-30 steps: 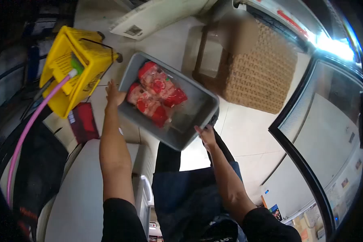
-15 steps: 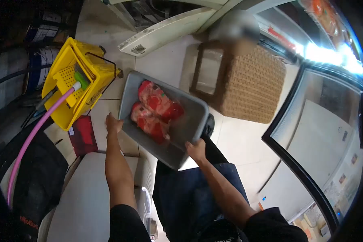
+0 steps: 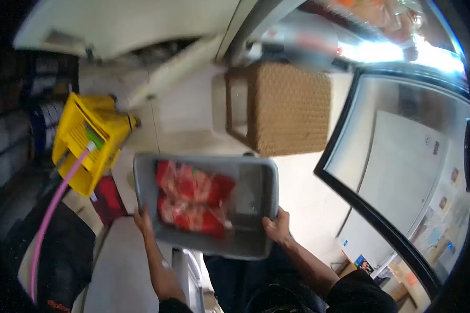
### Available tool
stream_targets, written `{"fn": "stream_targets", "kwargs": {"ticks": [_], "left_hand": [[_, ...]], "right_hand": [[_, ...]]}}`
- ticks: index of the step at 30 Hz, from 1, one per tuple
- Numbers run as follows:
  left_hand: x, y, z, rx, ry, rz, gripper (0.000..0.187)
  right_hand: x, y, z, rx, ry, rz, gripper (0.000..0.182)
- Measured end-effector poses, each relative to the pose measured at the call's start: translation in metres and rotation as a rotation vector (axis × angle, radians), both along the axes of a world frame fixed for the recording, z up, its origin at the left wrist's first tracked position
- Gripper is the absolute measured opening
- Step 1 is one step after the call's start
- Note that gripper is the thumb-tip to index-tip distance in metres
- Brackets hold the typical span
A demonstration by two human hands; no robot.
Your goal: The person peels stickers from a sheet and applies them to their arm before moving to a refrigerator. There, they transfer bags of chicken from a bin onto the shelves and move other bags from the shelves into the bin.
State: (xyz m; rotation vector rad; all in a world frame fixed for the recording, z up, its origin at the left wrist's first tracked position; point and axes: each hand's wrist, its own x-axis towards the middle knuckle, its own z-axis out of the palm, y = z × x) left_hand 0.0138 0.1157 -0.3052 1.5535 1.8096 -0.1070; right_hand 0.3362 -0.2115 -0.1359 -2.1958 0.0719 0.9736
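A grey plastic tub (image 3: 250, 180) is held up in front of me by its two short ends. My left hand (image 3: 143, 221) grips its left end near the lower corner, the fingers partly hidden behind the wall. At the opposite end, my right hand (image 3: 278, 227) has its thumb over the rim and its other fingers outside. Two clear plastic packs with red and pale contents, which look like meat, lie side by side in the tub: an upper pack (image 3: 193, 182) and a lower pack (image 3: 193, 215). Motion blur softens their details.
A brown woven stool (image 3: 292, 109) stands beyond the tub. To the left is a yellow mop bucket (image 3: 78, 172) with a pink-handled mop (image 3: 52, 214). An open glass door (image 3: 386, 167) of a lit display fridge fills the right. A white cabinet door (image 3: 177, 68) juts out above.
The tub has come closer to me and turned level across my view. My left hand, earlier with fingers spread at its left edge, now grips that end. The camera view has shifted.
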Motion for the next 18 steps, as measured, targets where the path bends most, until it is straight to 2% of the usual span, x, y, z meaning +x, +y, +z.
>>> {"fn": "stream_targets", "kwargs": {"ticks": [1, 3, 4, 5, 7, 9, 12, 14, 16, 18], "left_hand": [[0.015, -0.012, 0.050, 0.023, -0.173, 0.058, 0.048], [0.058, -0.026, 0.149, -0.043, -0.254, 0.119, 0.039], [0.079, -0.033, 0.185, -0.048, -0.261, 0.091, 0.038], [0.100, -0.038, 0.210, -0.060, -0.264, 0.069, 0.037], [0.152, -0.057, 0.247, -0.012, -0.280, 0.004, 0.037], [0.208, -0.074, 0.245, 0.098, -0.306, -0.102, 0.038], [0.300, -0.088, 0.223, 0.094, -0.283, -0.225, 0.042], [0.322, -0.097, 0.197, 0.042, -0.214, -0.282, 0.043], [0.332, -0.099, 0.173, 0.041, -0.185, -0.299, 0.044], [0.357, -0.093, 0.176, 0.012, -0.207, -0.344, 0.045]], "right_hand": [[0.013, -0.008, 0.024, 0.048, -0.069, -0.066, 0.035], [0.067, -0.024, 0.076, -0.242, -0.089, 0.066, 0.031], [0.089, -0.031, 0.089, -0.229, -0.143, 0.008, 0.029], [0.111, -0.035, 0.095, -0.223, -0.194, -0.046, 0.027], [0.164, -0.039, 0.117, -0.242, -0.435, 0.002, 0.026], [0.220, -0.049, 0.116, -0.290, -0.544, 0.064, 0.030], [0.288, -0.059, 0.062, -0.448, -0.525, -0.011, 0.038], [0.314, -0.073, 0.033, -0.510, -0.383, -0.036, 0.041], [0.327, -0.081, 0.026, -0.451, -0.486, -0.075, 0.040], [0.341, -0.091, 0.022, -0.379, -0.506, -0.043, 0.037]]}}
